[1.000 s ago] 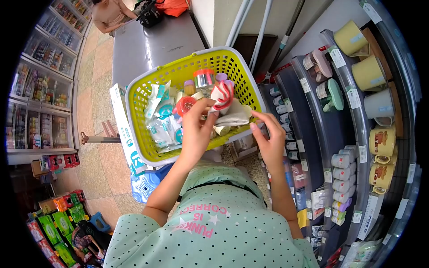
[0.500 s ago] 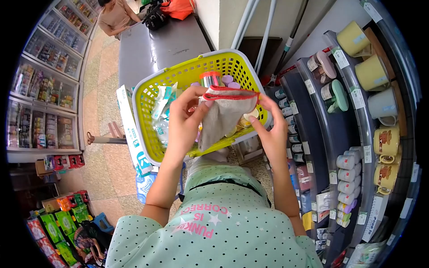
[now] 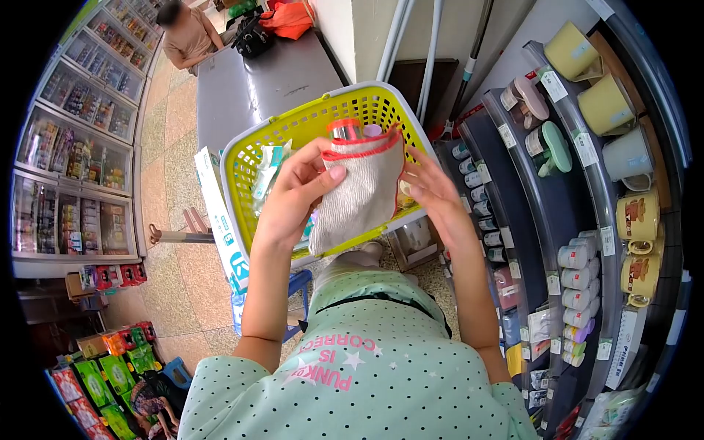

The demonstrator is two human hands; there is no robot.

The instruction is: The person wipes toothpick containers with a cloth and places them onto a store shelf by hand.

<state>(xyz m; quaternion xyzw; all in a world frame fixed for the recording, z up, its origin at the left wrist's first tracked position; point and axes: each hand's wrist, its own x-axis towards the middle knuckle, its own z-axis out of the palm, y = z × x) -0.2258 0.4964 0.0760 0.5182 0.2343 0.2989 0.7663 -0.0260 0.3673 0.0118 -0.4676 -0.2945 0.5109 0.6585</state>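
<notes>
My left hand point(image 3: 297, 194) pinches grey-white knitted cotton work gloves point(image 3: 359, 194) by their red-edged cuff, thumb in front and fingers behind. The gloves hang above a yellow-green shopping basket point(image 3: 246, 158) with a grey rim. Close against the gloves' right edge is my right hand point(image 3: 436, 194), its fingers loosely bent and apart. Behind the cuff a red-lidded jar point(image 3: 345, 130) and a lilac round lid point(image 3: 372, 130) show in the basket. White-and-teal packets point(image 3: 268, 172) lie at its left side, partly hidden by my left hand.
A grey table point(image 3: 286, 81) extends beyond the basket, with a black bag point(image 3: 253, 37) and an orange bag point(image 3: 290, 20) on it. A person point(image 3: 192, 37) is at its far left. Shelves with mugs point(image 3: 605, 110) and bottles rise on the right. A white-teal box point(image 3: 218, 213) stands left of the basket.
The gloves have turned and spread, showing more of their ribbed face, and moved slightly left. My right hand has let go of the cuff's corner and sits a little lower.
</notes>
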